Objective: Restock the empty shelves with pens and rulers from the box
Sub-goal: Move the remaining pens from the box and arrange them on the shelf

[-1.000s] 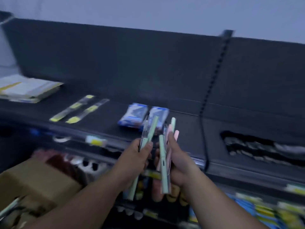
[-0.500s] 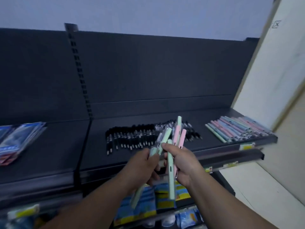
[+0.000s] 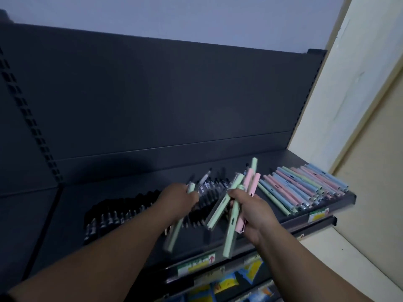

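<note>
Both hands hold pens at frame centre: left hand (image 3: 180, 200) grips a green pen (image 3: 174, 234), right hand (image 3: 256, 214) clutches a pastel bundle (image 3: 248, 184). Likely sorting before shelving; next they should join the pastel row (image 3: 305, 188) centre right, laid parallel

The left hand (image 3: 178, 199) has pulled one green pen (image 3: 175, 233) away from the bundle (image 3: 248, 185) in the right hand (image 3: 255, 212); both are now above the shelf (image 3: 69, 214).

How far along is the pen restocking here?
Done: a row of black pens and a pastel pile lie on the shelf. In hand: the left hand grips a green pen, the right hand holds a green-and-pink bunch. Left: setting these down; no rulers or box show in this view.
</note>
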Tool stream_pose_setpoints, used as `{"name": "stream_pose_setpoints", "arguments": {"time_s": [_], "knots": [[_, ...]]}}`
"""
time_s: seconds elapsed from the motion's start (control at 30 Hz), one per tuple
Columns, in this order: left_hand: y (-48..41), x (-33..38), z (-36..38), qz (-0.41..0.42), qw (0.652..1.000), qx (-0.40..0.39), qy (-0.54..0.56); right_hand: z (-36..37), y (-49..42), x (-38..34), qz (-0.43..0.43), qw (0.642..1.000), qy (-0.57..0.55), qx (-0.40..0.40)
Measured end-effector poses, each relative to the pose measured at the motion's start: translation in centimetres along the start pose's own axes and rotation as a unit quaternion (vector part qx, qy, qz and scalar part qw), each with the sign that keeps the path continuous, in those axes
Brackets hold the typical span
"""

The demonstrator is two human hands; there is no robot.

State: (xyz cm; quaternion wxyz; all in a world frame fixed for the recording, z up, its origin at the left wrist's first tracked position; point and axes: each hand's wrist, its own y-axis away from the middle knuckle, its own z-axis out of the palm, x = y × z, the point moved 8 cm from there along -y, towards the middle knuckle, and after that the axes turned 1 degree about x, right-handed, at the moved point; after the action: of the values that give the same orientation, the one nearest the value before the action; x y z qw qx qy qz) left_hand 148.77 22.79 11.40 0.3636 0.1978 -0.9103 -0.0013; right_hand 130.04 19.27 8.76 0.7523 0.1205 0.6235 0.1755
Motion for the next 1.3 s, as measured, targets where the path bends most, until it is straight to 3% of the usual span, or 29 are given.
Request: {"name": "stream_pose_setpoints", "arguments": {"time_s": [0.27, 0.43, 0.7, 0.83, 1.0, 1.23, 1.3], "knots": [[-5.9, -0.1, 2.6, -0.056, 0.988, -0.05, -0.135, 0.4, -4.6, -0.8, 0.015, 0.999, 0.019, -0.028], [-5.9, 0.2, 3.9, -0.088, 0.985, -0.045, -0.144, 0.2, -7.3, -2.2, 0.014, 0.996, 0.04, -0.076], [-4.2, 2.9, 2.6, -0.121, 0.977, 0.029, -0.172, -1.1, -9.6, -4.6, 0.024, 0.981, 0.077, -0.176], [-3.3, 8.1, 3.3, -0.104, 0.99, 0.083, 0.035, -2.8, -9.8, -5.8, 0.023, 0.965, 0.096, -0.244], [-3.2, 14.6, 7.3, -0.058, 0.974, 0.042, 0.217, -7.0, -9.3, -8.0, 0.005, 0.946, 0.082, -0.312], [-3.4, 21.1, 12.3, -0.013, 0.964, -0.019, 0.264, -13.6, -10.3, -10.1, -0.028, 0.948, 0.114, -0.295], [-4.1, 21.9, 12.6, -0.002, 0.969, 0.012, 0.246, -15.5, -10.7, -10.8, -0.015, 0.958, 0.092, -0.271]]}}
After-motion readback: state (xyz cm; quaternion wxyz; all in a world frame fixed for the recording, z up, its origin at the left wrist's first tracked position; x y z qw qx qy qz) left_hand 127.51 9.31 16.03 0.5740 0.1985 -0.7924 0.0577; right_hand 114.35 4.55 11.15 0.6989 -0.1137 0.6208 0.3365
